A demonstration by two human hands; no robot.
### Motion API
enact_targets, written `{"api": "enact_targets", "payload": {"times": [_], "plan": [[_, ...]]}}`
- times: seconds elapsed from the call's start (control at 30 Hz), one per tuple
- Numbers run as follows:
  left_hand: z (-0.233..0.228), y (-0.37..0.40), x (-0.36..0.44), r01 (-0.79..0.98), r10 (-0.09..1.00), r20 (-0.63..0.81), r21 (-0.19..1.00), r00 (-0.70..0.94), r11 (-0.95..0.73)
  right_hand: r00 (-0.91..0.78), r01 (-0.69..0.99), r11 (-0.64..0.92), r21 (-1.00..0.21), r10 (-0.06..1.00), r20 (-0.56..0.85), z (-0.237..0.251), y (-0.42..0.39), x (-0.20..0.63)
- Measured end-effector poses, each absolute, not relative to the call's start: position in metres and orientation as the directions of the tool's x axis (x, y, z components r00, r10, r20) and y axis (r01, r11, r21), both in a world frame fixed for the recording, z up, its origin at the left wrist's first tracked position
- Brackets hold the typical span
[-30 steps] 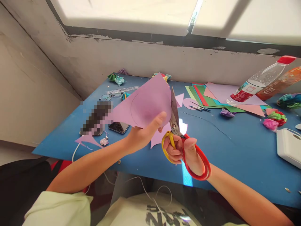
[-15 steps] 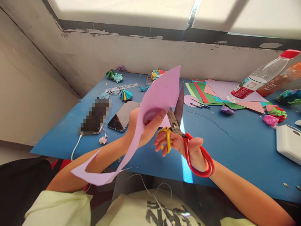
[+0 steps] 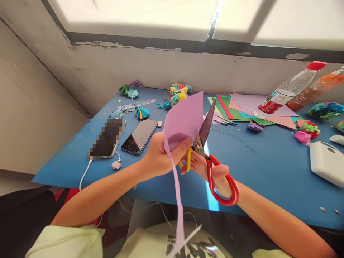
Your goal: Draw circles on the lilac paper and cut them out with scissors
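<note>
My left hand pinches a curled sheet of purple paper, its thumb over the lower edge. From the sheet a narrow cut strip hangs down past the table edge toward my shirt. My right hand has its fingers through the handles of a pair of scissors, one handle yellow and the other red. Their blades are spread apart at the right edge of the paper; the lower blade is partly hidden behind the sheet.
Two phones and eyeglasses lie on the blue table at left. Coloured paper sheets, pens and two bottles are at the back right. A white case stands at right, near paper flowers.
The purple sheet has turned and dropped a little in my left hand. Its cut strip swung from the left to hang straight down. The scissors remain spread in my right hand.
</note>
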State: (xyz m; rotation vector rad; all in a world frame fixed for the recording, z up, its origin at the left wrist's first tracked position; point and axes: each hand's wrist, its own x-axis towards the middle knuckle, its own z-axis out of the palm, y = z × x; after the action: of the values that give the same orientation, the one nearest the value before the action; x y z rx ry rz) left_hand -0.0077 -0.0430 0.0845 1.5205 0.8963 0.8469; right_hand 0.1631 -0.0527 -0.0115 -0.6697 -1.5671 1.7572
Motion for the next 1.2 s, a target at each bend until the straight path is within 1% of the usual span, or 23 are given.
{"api": "enact_targets", "payload": {"times": [0.1,0.17,0.23,0.33,0.43,0.6,0.7,0.77,0.83,0.93,1.0,1.2], "plan": [[0.082,-0.044,-0.009,0.083,0.905,0.004,0.996,0.425,-0.043,-0.705,-0.140,0.059,-0.988,0.695,0.141,-0.006,-0.053,0.165],[0.079,-0.045,-0.009,0.084,0.917,-0.016,0.996,0.399,-0.019,-0.705,-0.117,0.082,-0.990,0.695,0.141,-0.001,-0.055,0.165],[0.075,-0.045,-0.010,0.057,0.907,0.007,0.998,0.422,-0.035,-0.694,-0.119,0.094,-0.988,0.704,0.151,0.002,-0.057,0.164],[0.069,-0.043,-0.010,0.033,0.879,0.028,0.998,0.476,-0.050,-0.686,-0.140,0.103,-0.985,0.707,0.171,0.004,-0.059,0.163],[0.067,-0.041,-0.009,0.045,0.880,-0.005,0.999,0.476,-0.018,-0.681,-0.129,0.103,-0.986,0.714,0.163,0.006,-0.059,0.162],[0.066,-0.040,-0.008,0.059,0.875,-0.019,0.998,0.483,-0.010,-0.672,-0.120,0.081,-0.989,0.727,0.142,0.010,-0.060,0.160],[0.064,-0.041,-0.009,0.083,0.855,-0.038,0.997,0.517,-0.006,-0.659,-0.129,0.075,-0.989,0.739,0.142,0.010,-0.059,0.160],[0.063,-0.042,-0.010,0.079,0.862,-0.026,0.997,0.506,-0.017,-0.658,-0.141,0.076,-0.987,0.737,0.151,0.010,-0.059,0.159],[0.062,-0.041,-0.011,0.084,0.882,0.016,0.994,0.470,-0.063,-0.660,-0.161,0.075,-0.984,0.733,0.164,0.010,-0.059,0.159],[0.065,-0.040,-0.013,0.153,0.902,0.069,0.977,0.426,-0.147,-0.658,-0.195,0.066,-0.979,0.731,0.180,0.012,-0.060,0.157],[0.067,-0.040,-0.013,0.171,0.900,0.063,0.974,0.431,-0.150,-0.656,-0.205,0.064,-0.977,0.732,0.186,0.013,-0.061,0.156],[0.068,-0.039,-0.012,0.122,0.889,0.071,0.983,0.452,-0.140,-0.640,-0.190,0.098,-0.977,0.742,0.199,0.016,-0.062,0.156]]}}
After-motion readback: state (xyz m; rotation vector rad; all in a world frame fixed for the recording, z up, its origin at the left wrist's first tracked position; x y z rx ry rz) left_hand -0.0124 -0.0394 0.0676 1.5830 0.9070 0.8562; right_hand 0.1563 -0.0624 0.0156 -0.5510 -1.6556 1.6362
